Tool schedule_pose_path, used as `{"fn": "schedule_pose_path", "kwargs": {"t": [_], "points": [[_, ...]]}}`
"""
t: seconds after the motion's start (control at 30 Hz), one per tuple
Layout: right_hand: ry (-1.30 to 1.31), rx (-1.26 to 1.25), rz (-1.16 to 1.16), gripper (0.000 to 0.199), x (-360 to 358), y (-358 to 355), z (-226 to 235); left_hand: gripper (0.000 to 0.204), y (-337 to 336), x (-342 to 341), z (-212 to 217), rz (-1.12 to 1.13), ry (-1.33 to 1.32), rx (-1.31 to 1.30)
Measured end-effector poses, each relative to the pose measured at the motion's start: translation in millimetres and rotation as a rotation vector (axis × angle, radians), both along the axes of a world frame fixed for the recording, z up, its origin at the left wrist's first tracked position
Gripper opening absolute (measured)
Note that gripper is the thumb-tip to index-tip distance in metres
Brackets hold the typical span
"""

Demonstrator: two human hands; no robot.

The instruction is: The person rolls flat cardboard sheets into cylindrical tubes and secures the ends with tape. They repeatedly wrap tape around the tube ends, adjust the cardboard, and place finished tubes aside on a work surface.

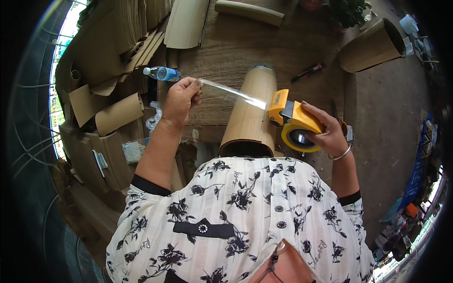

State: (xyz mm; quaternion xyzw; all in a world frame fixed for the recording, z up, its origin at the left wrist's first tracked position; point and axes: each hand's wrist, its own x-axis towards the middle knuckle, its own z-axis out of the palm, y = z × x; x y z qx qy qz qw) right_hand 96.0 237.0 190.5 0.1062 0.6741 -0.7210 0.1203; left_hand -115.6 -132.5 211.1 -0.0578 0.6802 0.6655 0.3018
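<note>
The left hand (pixel 181 101) has its thumb and index finger pinched together on the free end of a narrow, clear, shiny strip of tape (pixel 226 88); the other fingers are curled into the palm. The right hand (pixel 328 129) is closed around a yellow plastic tape dispenser with a dark grey part near its front (pixel 304 118), the fingers lying over its top and side and the thumb low, near the tape roll. The strip is stretched in a straight line between the two hands — it goes from the left fingertips down to the front of the dispenser.

Under this strip lies a light-brown cardboard tube (pixel 250 120), on the brown wooden table (pixel 212 61), directly in front of the person. Its open, dark end is turned to the person's body. Whether the strip touches the tube or only passes above it, I cannot say surely from this view.

Beyond the left hand, a clear plastic bottle with blue label (pixel 163 73) lies on its side. Beyond the dispenser there is a slim red-and-black tool (pixel 308 72) — and farther to the right, a wide brown cardboard cylinder (pixel 370 47). On the left side are stacked brown cardboard sheets (pixel 101 54) and a curled piece of tan cardboard (pixel 119 114).
</note>
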Motion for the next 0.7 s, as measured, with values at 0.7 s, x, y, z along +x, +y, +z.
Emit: {"fn": "schedule_pose_path", "kwargs": {"t": [0.7], "points": [[-0.154, -0.002, 0.23, 0.076, -48.1, -8.4, 19.6, 0.068, -31.1, 132.0, -63.6, -0.797, 0.088, -0.395]]}}
